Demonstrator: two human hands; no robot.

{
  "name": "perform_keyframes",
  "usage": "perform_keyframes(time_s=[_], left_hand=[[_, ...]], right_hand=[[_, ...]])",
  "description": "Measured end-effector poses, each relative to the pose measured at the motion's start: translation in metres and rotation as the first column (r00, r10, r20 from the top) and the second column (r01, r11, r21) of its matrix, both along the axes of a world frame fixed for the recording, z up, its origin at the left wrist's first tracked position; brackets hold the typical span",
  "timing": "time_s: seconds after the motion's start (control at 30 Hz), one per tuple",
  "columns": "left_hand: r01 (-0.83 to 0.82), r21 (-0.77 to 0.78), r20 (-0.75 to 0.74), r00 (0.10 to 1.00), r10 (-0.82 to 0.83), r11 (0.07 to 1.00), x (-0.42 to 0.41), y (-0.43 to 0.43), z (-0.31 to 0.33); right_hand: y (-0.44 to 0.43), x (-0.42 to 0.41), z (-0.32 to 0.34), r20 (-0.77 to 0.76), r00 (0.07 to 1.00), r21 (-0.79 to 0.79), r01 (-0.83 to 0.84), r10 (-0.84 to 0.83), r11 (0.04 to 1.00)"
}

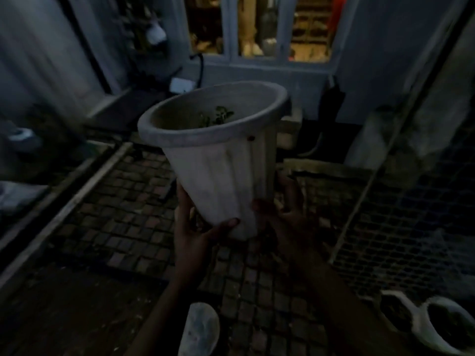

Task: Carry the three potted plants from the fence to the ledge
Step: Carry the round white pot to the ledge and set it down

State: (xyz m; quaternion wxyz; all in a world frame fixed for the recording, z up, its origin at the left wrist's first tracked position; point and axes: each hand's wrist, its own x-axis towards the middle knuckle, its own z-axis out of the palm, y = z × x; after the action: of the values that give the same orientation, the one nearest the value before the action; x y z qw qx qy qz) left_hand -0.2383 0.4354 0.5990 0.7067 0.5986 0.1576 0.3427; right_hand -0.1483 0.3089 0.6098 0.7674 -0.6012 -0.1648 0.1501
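Gripping the base of a white pot [218, 176] with both hands: left hand [195, 235] thumb curled under it, right hand [288, 214] fingers wrapped round its side. It's tilted, midair over cobbles [123, 201], tiny green plant [217, 118] inside. Two more pots [447, 327] sit bottom right by mesh fence [401, 240].

It was a dim home courtyard at dusk, with cobbled paving [133, 201], a lit window [259, 27], and white plant pots [447, 327].

Pot [221, 181] base hidden by hands; two pots [437, 327] bottom right cut by edge; bg blurred, dark.
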Motion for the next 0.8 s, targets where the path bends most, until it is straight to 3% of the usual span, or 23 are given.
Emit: perform_keyframes(time_s=[0.27, 0.43, 0.8], left_hand=[[-0.208, 0.092, 0.053, 0.978, 0.204, 0.974, 0.026, 0.116, 0.03], [-0.336, 0.156, 0.056, 0.942, 0.331, 0.929, 0.075, 0.188, 0.031], [-0.626, 0.181, 0.037, 0.775, 0.631, 0.758, 0.174, 0.333, 0.045]], right_hand=[[0.135, 0.06, 0.023, 0.17, 0.969, 0.028, -0.188, 0.181, 0.982], [0.221, 0.129, 0.019, 0.164, 0.946, 0.068, -0.295, 0.281, 0.953], [0.418, 0.255, 0.038, 0.118, 0.769, 0.141, -0.64, 0.629, 0.756]])
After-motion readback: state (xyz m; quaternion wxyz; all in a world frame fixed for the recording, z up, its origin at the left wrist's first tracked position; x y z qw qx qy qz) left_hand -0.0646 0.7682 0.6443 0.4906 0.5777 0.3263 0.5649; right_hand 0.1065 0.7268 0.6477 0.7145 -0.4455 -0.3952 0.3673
